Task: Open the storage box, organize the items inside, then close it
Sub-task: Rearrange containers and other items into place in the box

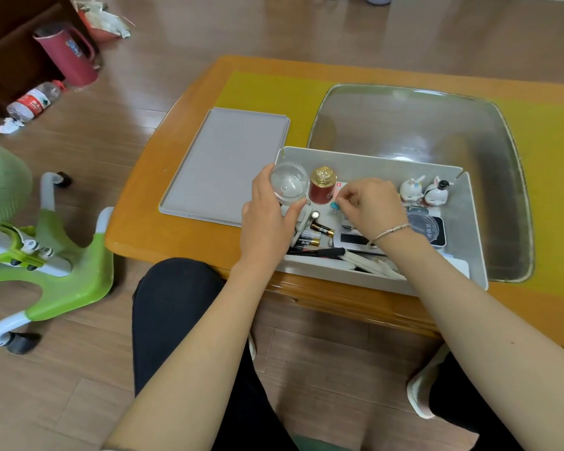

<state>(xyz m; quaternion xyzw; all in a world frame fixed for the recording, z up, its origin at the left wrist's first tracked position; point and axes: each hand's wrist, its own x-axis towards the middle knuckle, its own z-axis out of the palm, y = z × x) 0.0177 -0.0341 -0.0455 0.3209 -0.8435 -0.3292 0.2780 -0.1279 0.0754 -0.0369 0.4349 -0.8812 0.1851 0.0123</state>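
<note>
The grey storage box (469, 222) stands open at the table's front edge, and its flat grey lid (225, 164) lies on the table to its left. My left hand (267, 219) grips a clear round container (288, 182) at the box's left end. My right hand (370, 206) is inside the box and pinches a small blue item (335, 206). Beside it stands a red jar with a gold cap (322, 187). Two white rabbit figurines (425, 190) stand at the back right. Batteries (313, 236), a round tin (428, 227) and pens (355, 255) lie on the box floor.
The box sits on an orange wooden table (163, 203) with a glass inset (420, 125). A green and white chair base (62, 255) stands on the floor to the left. Farther back left are a red jug (69, 56) and a plastic bottle (35, 100).
</note>
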